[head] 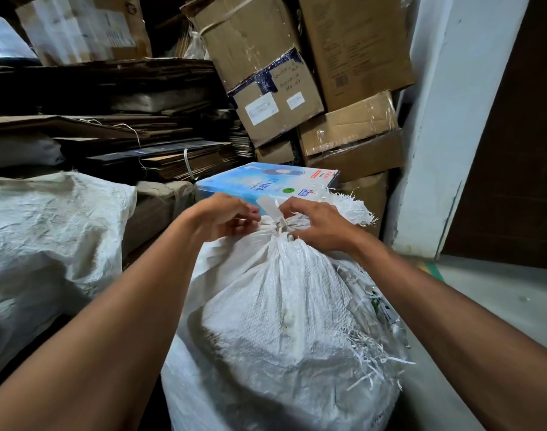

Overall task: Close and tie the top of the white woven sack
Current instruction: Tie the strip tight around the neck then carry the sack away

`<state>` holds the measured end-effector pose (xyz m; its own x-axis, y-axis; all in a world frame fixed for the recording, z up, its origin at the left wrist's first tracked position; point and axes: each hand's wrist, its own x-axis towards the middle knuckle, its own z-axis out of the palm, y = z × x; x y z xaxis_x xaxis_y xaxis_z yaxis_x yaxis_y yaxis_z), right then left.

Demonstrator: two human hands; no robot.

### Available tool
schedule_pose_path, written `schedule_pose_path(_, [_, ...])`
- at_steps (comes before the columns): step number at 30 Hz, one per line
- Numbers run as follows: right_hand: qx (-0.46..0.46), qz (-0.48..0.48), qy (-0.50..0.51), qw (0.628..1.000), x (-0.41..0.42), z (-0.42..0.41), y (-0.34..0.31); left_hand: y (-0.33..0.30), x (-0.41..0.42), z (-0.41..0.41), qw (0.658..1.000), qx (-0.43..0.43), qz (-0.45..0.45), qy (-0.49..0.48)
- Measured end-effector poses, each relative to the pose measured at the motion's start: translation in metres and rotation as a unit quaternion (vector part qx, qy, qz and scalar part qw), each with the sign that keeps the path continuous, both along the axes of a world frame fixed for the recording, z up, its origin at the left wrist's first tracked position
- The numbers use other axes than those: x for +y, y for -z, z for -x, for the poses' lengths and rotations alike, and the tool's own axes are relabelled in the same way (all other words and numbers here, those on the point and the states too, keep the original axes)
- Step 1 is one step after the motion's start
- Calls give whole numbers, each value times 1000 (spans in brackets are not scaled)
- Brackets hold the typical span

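One full white woven plastic sack [284, 321] stands before us at the centre of the view, its mouth gathered into a tight neck at 12 o'clock and bound by a flat white plastic strap [276, 227], with one strap end sticking up between our hands and another trailing down the sack's front. Our left hand [224, 217] sits at 11 o'clock of the neck, fingers curled and pinching the strap where it crosses the bunched fabric. Our right hand [315, 225] sits at 1 o'clock, fingers bent over the gathered top and pressing at the knot; whether it pinches the strap or only the fabric we cannot tell. Frayed white strands [356, 209] of the sack's cut edge fan out beyond the right hand, and more loose shreds hang from its side at 4 o'clock. Just behind the neck, at 12 o'clock, lies a light blue printed carton [266, 180]. At 9 o'clock rests a second white woven sack [54, 231]. Farther back, from 10 to 1 o'clock, rise stacks of flattened brown cardboard [116, 119] and leaning brown cardboard boxes [353, 57]. At 3 o'clock stand a pale painted wall [436, 135] and a dark brown door [514, 150].
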<state>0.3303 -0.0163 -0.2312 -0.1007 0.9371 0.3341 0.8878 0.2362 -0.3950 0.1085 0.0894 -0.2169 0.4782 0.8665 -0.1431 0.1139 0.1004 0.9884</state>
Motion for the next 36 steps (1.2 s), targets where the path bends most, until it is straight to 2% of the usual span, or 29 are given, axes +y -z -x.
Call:
schedule_pose_path(5, [-9, 12, -9, 1000, -2, 4, -4, 16, 3, -21, 1000, 8, -7, 6])
schedule_pose_path(10, [-27, -6, -14, 1000, -2, 6, -5, 24, 10, -29, 999, -34, -9, 22])
schedule_pose_path(14, [-62, -18, -18, 998, 1, 14, -8, 25, 17, -33, 996, -73, -23, -51])
schedule_pose_path(20, [-56, -26, -27, 998, 6, 16, -10, 22, 21, -47, 981, -115, -19, -155])
schedule_pose_path(29, [-34, -35, -20, 999, 8, 14, -8, 22, 25, -65, 968, -163, -10, -188])
schedule_pose_path(36, [-29, -34, -25, 999, 7, 16, -8, 22, 26, -72, 963, -128, -20, -238])
